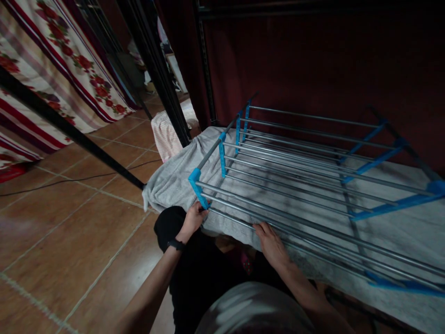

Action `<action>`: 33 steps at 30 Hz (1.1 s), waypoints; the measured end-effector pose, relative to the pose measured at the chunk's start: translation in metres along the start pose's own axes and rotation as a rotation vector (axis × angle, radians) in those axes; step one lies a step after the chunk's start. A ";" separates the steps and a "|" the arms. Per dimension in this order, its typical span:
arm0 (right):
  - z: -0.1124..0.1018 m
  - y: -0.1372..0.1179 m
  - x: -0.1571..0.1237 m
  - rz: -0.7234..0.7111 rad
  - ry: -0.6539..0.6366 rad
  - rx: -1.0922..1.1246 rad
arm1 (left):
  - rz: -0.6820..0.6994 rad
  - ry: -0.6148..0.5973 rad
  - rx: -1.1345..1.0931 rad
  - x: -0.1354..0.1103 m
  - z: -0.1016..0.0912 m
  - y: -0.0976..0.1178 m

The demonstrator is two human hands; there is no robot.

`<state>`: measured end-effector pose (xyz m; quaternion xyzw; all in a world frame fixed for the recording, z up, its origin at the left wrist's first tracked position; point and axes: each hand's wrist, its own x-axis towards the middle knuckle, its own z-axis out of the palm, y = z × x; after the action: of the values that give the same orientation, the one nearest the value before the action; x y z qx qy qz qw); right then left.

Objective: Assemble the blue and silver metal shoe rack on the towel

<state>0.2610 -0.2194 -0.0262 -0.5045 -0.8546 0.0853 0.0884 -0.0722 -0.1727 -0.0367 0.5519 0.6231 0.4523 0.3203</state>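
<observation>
A drying rack (223, 157) with grey metal rods and blue plastic brackets lies across a bed-like surface. My left hand (193, 218), with a dark band at the wrist, is closed at the lower end of the near left blue bracket (199, 189); thumb and fingers pinch it where the rod meets it. Farther right, my right hand (273, 243) has its fingers curled over the lowest front rod (236, 219). Its fingertips are partly hidden. The rack's right end has more blue brackets (392, 205), with no hand near them.
Grey cloth (181, 169) covers the surface under the rack. A black metal post (153, 65) and a slanting black bar (76, 137) stand at left. Dark red panel (313, 65) rises behind. A thin cable (86, 178) crosses the tiled floor (86, 232). Flowered curtains (55, 79) hang at upper left.
</observation>
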 end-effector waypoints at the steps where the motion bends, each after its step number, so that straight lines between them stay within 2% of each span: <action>1: 0.000 0.000 0.000 0.003 0.001 0.008 | 0.000 -0.002 0.000 0.000 0.000 0.000; 13: 0.002 0.002 0.000 0.019 -0.006 0.119 | 0.008 -0.059 0.062 -0.001 0.000 0.002; 20: 0.001 0.002 0.001 0.038 -0.021 0.148 | 0.006 -0.048 0.110 -0.002 0.002 0.000; 28: 0.004 -0.002 0.001 0.049 0.025 0.084 | 0.025 -0.047 0.117 -0.001 -0.002 0.010; 30: -0.001 -0.005 0.001 0.046 0.048 0.052 | -0.003 -0.057 0.085 0.000 -0.004 0.009; 33: -0.009 -0.004 -0.002 0.017 0.096 0.023 | -0.148 -0.096 0.058 0.010 -0.006 0.008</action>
<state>0.2604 -0.2222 -0.0161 -0.5141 -0.8441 0.0718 0.1342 -0.0759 -0.1642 -0.0259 0.5343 0.6590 0.3823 0.3662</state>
